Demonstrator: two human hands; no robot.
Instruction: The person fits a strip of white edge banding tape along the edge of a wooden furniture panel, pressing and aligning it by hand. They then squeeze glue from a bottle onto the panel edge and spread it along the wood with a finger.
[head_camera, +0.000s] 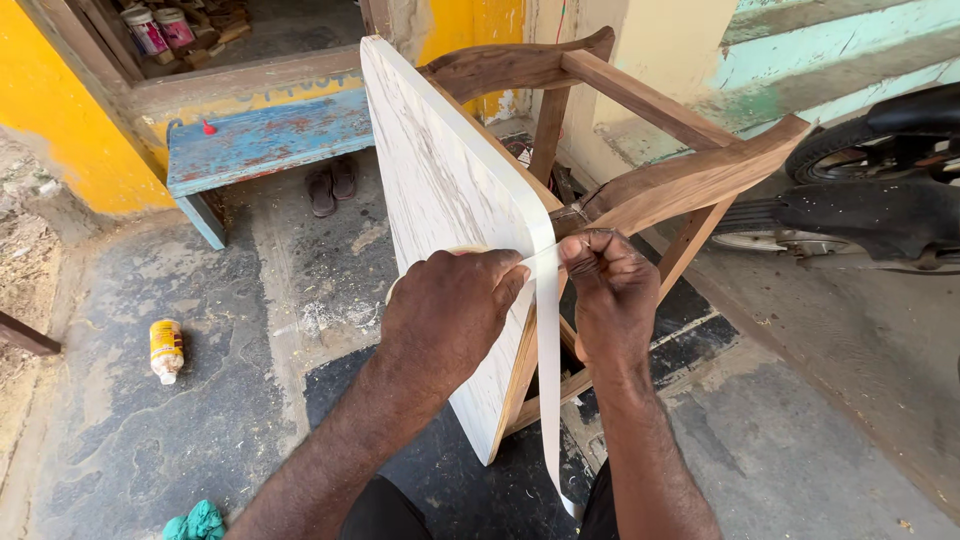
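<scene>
White marble-patterned laminate tabletop, standing on its edge at frame centre, tilted, running from 12 o'clock down to 6 o'clock, fixed to a dark wooden table frame that projects toward 2 o'clock. White edge-banding strip lies along the near edge of the tabletop and hangs loose below the hands toward 6 o'clock. Left hand, at centre, rests over the tabletop face with fingers curled closed on the strip at the edge. Right hand, just beside it at 3 o'clock of the left, fingers pinched shut on the strip where it meets the rounded corner; the two hands are nearly touching. Yellow glue bottle with white cap, lying on the concrete floor at 9 o'clock, well apart from the hands. Blue painted bench, worn, at 11 o'clock against the yellow wall; a small red object sits on its top. Pair of brown sandals on the floor below the bench, near the tabletop's far edge. Teal cloth at 7 o'clock, at the bottom edge. Motorcycle, black, rear wheel and seat showing, at 3 o'clock. Paint tins in the doorway at 11 o'clock.
</scene>
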